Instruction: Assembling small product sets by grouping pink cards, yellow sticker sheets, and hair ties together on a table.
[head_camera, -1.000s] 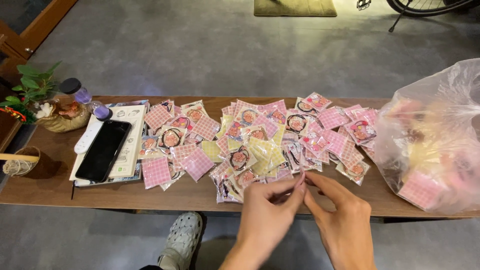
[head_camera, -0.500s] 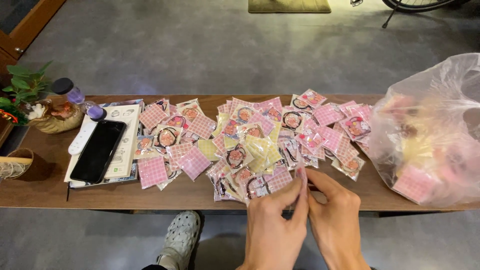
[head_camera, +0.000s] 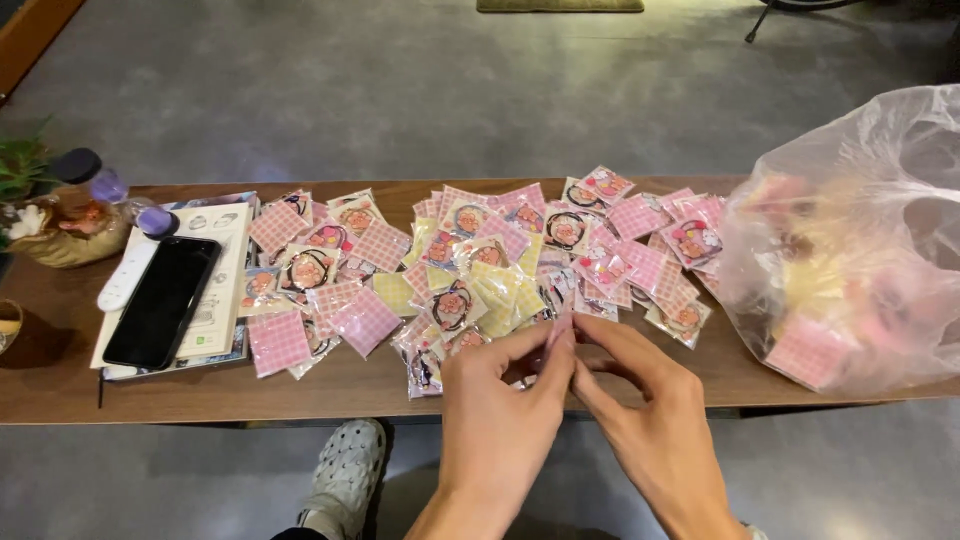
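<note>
Many small pink, checked and yellow plastic packets (head_camera: 480, 260) with round cartoon charms lie spread across a long wooden table (head_camera: 60, 385). My left hand (head_camera: 500, 405) and my right hand (head_camera: 640, 400) meet at the table's front edge. The fingertips of both pinch one small clear packet (head_camera: 562, 328) between them, just above the pile. What is inside that packet is hidden by my fingers.
A large clear plastic bag (head_camera: 850, 240) full of more packets stands at the right end. At the left lie a black phone (head_camera: 162, 300) on a booklet, a white remote, a small purple bottle (head_camera: 100, 185) and a plant. My white shoe (head_camera: 345, 470) shows below the table.
My view has shifted a little to the left and closer. Both hands have stayed together at the front edge, fingertips working on the same small packet.
</note>
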